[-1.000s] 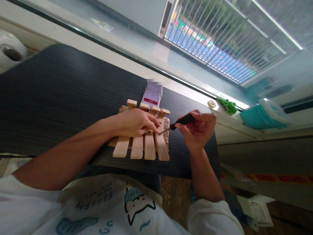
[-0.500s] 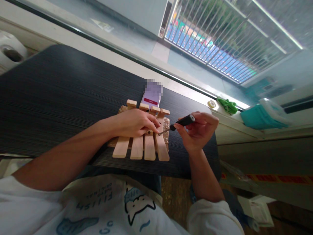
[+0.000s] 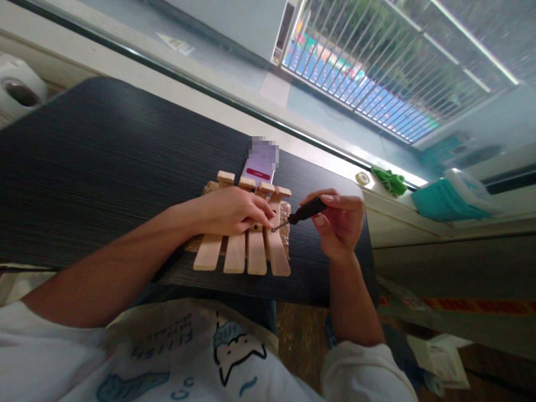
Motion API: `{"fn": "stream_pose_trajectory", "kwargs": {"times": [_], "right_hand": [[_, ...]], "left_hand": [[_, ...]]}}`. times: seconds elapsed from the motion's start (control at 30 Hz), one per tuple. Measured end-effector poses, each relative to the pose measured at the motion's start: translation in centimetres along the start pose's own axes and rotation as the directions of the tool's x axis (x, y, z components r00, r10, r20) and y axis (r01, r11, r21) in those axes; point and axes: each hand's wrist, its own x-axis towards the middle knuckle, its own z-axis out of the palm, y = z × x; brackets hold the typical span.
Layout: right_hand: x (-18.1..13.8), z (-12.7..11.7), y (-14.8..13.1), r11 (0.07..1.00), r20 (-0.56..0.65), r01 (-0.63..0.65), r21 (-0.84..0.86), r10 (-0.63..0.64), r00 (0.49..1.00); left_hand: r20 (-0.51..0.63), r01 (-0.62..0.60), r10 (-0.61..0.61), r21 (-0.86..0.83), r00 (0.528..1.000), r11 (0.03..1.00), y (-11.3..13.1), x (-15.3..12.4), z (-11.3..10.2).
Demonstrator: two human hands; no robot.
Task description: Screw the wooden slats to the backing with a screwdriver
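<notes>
Several pale wooden slats (image 3: 256, 254) with raised blocks at their far ends lie side by side over bubble wrap (image 3: 285, 215) on the dark table. My left hand (image 3: 228, 209) rests across the slats and grips them, its fingertips at the rightmost slat. In my right hand (image 3: 341, 220) is a black-handled screwdriver (image 3: 307, 209), held by the handle between thumb and fingers. The screwdriver's tip meets a small dark screw or hole in the rightmost slat, beside my left fingertips. My left palm hides the middle of the slats.
A phone (image 3: 258, 167) with a lit screen stands just behind the slats on the black table (image 3: 104, 145). On the sill to the right are a tape roll (image 3: 362, 178), a green cloth (image 3: 389, 181) and a teal container (image 3: 448, 198). A white object (image 3: 20, 84) is at far left.
My right hand has shifted slightly left and its fingers have turned around the screwdriver handle. The tip stays at the same spot. My left hand and the slats have not moved.
</notes>
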Motion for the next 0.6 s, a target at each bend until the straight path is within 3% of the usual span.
{"fn": "stream_pose_trajectory", "kwargs": {"times": [0.37,0.6], "right_hand": [[0.05,-0.2,-0.29,0.985,0.052,-0.091,0.149,0.084,0.995],[0.21,0.2,-0.59,0.984,0.052,-0.129,0.124,0.123,0.991]], "left_hand": [[-0.005,0.0,0.0,0.005,1.0,1.0,0.04,-0.03,0.05],[-0.007,-0.009,0.009,-0.005,1.0,1.0,-0.04,-0.06,0.11]]}}
